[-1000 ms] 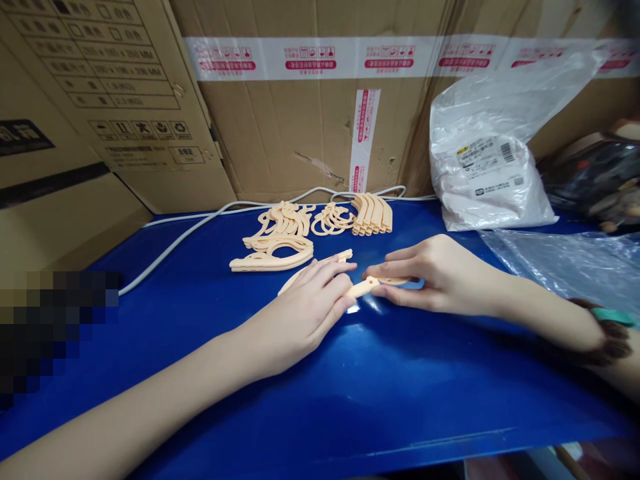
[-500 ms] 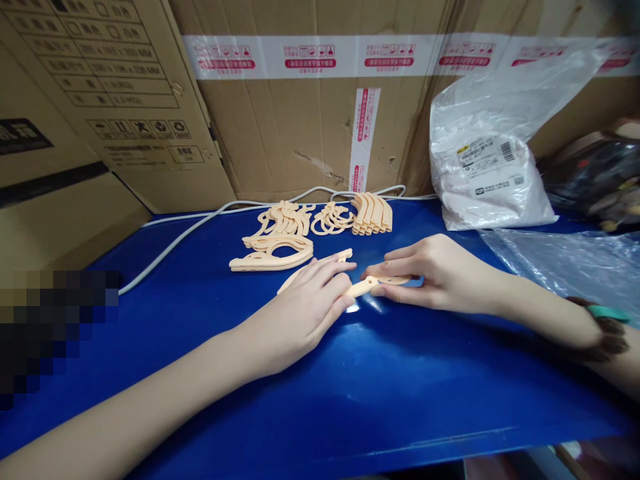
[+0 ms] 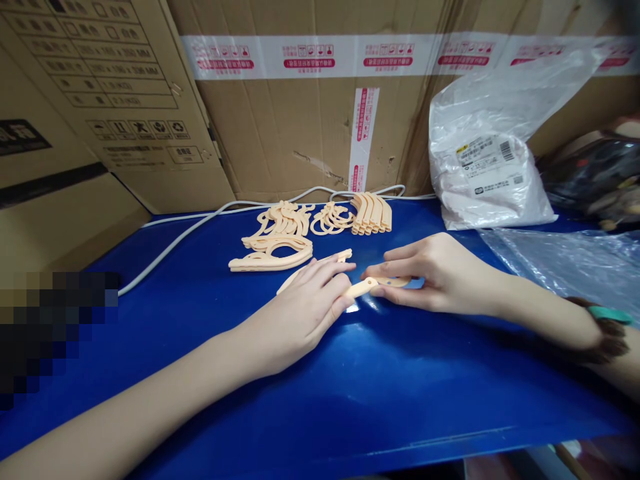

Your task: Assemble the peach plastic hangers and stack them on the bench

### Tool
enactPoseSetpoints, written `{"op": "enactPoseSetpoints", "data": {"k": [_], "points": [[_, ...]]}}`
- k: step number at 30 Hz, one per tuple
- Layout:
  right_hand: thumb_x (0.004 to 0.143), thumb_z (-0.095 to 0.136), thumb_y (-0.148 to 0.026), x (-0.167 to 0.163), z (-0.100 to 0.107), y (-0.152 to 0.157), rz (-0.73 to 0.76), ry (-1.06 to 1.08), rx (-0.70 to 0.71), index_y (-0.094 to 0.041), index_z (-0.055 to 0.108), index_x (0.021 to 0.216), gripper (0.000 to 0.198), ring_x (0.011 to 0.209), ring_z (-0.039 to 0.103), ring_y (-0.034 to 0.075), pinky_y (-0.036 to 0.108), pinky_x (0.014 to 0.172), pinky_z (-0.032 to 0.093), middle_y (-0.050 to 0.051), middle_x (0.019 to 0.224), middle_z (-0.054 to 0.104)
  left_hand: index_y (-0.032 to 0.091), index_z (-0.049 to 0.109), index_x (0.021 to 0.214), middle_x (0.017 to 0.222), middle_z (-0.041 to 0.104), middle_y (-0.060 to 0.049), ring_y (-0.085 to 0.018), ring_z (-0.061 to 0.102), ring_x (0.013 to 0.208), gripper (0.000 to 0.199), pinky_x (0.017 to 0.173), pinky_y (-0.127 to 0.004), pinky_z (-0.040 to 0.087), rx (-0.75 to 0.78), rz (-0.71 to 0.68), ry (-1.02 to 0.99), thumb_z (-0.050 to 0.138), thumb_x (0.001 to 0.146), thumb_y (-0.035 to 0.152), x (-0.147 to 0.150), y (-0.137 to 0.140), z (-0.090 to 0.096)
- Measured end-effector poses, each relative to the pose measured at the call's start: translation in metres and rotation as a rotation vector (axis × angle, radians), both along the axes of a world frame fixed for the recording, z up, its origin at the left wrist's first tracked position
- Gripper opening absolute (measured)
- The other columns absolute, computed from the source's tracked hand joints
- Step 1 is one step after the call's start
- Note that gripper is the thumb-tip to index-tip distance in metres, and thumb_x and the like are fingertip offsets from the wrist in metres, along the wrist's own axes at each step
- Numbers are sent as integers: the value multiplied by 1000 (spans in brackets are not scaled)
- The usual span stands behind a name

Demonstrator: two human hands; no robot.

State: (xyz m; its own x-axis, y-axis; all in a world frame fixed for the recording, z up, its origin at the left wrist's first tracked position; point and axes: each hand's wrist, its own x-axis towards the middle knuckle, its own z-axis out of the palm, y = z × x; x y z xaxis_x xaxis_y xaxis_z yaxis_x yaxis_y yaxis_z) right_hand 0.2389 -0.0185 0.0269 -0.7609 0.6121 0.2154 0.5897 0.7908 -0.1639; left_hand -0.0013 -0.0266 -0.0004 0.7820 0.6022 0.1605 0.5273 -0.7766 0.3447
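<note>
My left hand (image 3: 315, 303) lies over a beige plastic folding hanger (image 3: 361, 288), its thumb and fingers closed on it. Part of the hanger shows beyond the knuckles, the rest is under the palm. A small round hole shows near its right end. With thumb and fingertips, my right hand (image 3: 430, 275) pinches a curved beige hook piece (image 3: 395, 281) that meets the hanger at that end. Whether the two are joined I cannot tell. Behind my left hand lie stacked hanger pieces (image 3: 273, 262), with a pile of curved parts (image 3: 285, 219) farther back.
Loose hooks (image 3: 331, 219) and a neat stack of curved arms (image 3: 373, 213) lie at the back of the blue table (image 3: 360, 393). A white cable (image 3: 185, 247) runs behind them. Cardboard boxes (image 3: 310, 127) wall the back; a white plastic bag (image 3: 493, 180) stands at right.
</note>
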Motion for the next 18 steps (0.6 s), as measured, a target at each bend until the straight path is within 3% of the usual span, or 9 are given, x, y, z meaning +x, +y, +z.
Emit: {"op": "enactPoseSetpoints", "data": {"k": [11,18], "points": [[94,50,-37,1,-3,1,5,-8,40,-18,72,109,33,74,69,16,24,61,43,8,93,74,18,53,118,143,46,-9,-19,26,142,34,118,-41,24,5,5,4,26,103,31,-1,1,-2],[93,53,-32,2,-4,2,46,-17,81,-16,73,105,28,62,62,13,24,55,37,7,80,71,18,54,120,143,46,-8,-19,26,142,35,118,-42,24,21,2,14,27,103,31,0,1,-2]]}}
